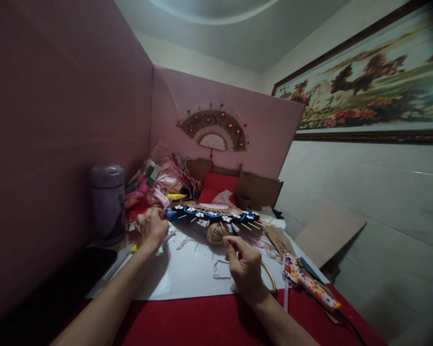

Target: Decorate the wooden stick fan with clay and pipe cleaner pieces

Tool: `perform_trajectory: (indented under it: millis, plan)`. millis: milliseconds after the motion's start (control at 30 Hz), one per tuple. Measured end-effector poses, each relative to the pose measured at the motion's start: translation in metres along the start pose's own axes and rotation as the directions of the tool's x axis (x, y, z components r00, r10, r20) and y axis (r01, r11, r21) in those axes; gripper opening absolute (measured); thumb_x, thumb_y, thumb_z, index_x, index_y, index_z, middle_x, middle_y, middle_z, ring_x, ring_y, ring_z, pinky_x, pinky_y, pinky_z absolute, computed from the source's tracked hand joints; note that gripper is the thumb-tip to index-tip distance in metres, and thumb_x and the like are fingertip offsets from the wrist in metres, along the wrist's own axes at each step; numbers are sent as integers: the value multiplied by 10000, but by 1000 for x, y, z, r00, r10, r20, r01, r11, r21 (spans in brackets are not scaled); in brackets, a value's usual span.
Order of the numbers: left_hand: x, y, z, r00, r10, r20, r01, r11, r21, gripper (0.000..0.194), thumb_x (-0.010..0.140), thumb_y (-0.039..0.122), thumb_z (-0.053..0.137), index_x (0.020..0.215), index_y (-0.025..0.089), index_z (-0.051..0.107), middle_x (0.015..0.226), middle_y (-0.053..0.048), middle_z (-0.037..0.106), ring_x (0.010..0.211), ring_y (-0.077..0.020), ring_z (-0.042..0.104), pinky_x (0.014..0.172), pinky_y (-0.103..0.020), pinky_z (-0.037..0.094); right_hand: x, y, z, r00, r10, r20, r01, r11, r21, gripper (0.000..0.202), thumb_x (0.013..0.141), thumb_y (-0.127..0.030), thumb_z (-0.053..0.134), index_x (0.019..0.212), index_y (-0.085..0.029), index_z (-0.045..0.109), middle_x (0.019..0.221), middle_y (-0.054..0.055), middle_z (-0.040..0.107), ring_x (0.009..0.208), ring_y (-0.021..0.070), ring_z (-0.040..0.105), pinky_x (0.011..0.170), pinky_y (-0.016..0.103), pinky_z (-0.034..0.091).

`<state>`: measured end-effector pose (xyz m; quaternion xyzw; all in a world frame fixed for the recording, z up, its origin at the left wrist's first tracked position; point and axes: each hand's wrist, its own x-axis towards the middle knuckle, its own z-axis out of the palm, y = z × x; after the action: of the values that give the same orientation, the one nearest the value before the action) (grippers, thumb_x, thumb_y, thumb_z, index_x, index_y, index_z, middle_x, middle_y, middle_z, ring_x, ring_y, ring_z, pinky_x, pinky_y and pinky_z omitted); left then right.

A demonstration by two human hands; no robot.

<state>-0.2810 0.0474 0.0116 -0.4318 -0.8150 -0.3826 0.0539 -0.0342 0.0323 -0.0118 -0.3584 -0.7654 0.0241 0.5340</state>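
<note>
Several white flowers (226, 219) already dot the dark fan (206, 212) on the table (187, 283), its bare near sticks (254, 226) perhaps the part left, while the right hand (246, 266) has its grip pinched together just beside the twine ball (217, 234) and I cannot tell the grip of the left hand (152, 228) by the fan's left end.

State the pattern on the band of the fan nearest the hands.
Black curved band: white flowers and a wavy blue line, best seen in the head view.

wall picture (375, 81) cut off at right, gold ring (272, 278) partly behind right hand (246, 266)
</note>
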Motion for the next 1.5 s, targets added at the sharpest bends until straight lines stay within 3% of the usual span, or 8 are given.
perform_trajectory:
  millis: [433,833,1033,1167,1233,1300,1433,1500]
  plan:
    - [3,0,6,998,33,62,-36,997,62,252,777,277,481,807,199,719,897,-144,684,963,-349,512,798,-441,366,0,-1,-1,1000,-11,-8,11,1000,-3,169,873,-252,489,827,-178,634,644,19,633,570,129,569,510,220,379]
    - [7,2,-1,967,-123,-222,43,941,-337,255,788,288,429,836,166,647,866,-97,676,835,-241,585,726,-342,435,-1,0,0,1000,-1,-1,1,1000,-14,165,870,-244,492,830,-175,636,655,26,643,582,132,584,508,215,380]
    - [3,16,-12,951,-134,-278,-59,806,-589,293,808,362,425,888,131,585,790,-56,644,650,-158,585,570,-264,450,0,0,0,1000,-4,-15,4,1000,3,167,865,-245,492,845,-175,643,633,19,637,544,125,576,494,211,390]
    - [-20,37,-21,982,181,-55,-129,426,-896,167,678,309,613,674,146,579,599,17,561,555,-105,512,533,-218,408,0,-1,-1,1000,-1,-18,1,1000,12,170,867,-246,492,836,-175,643,646,27,645,553,129,580,500,214,400]
    - [-37,46,-22,846,482,230,46,365,-930,146,663,274,640,644,138,591,553,28,552,506,-83,482,505,-201,380,0,0,-1,1000,5,-20,-5,1000,16,172,866,-243,490,839,-176,647,664,31,653,563,130,585,500,213,404]
    - [-57,53,-20,494,707,505,252,439,-862,139,661,262,641,648,128,609,493,25,549,449,-82,475,468,-201,364,0,1,0,999,17,-31,-17,1000,20,171,863,-244,493,849,-178,650,683,34,658,571,132,588,504,213,409]
    - [-90,58,-13,-72,729,681,386,650,-655,96,604,217,652,633,132,617,513,27,564,434,-86,506,467,-204,392,0,4,0,997,51,-56,-48,997,53,164,861,-260,503,870,-178,644,672,30,647,566,135,582,510,217,417]
    - [-97,59,-13,-210,693,690,376,708,-597,98,589,218,653,627,138,610,524,30,564,429,-84,500,461,-203,396,0,4,-1,995,68,-72,-62,995,80,165,865,-268,503,873,-177,640,628,16,622,542,132,567,508,219,414]
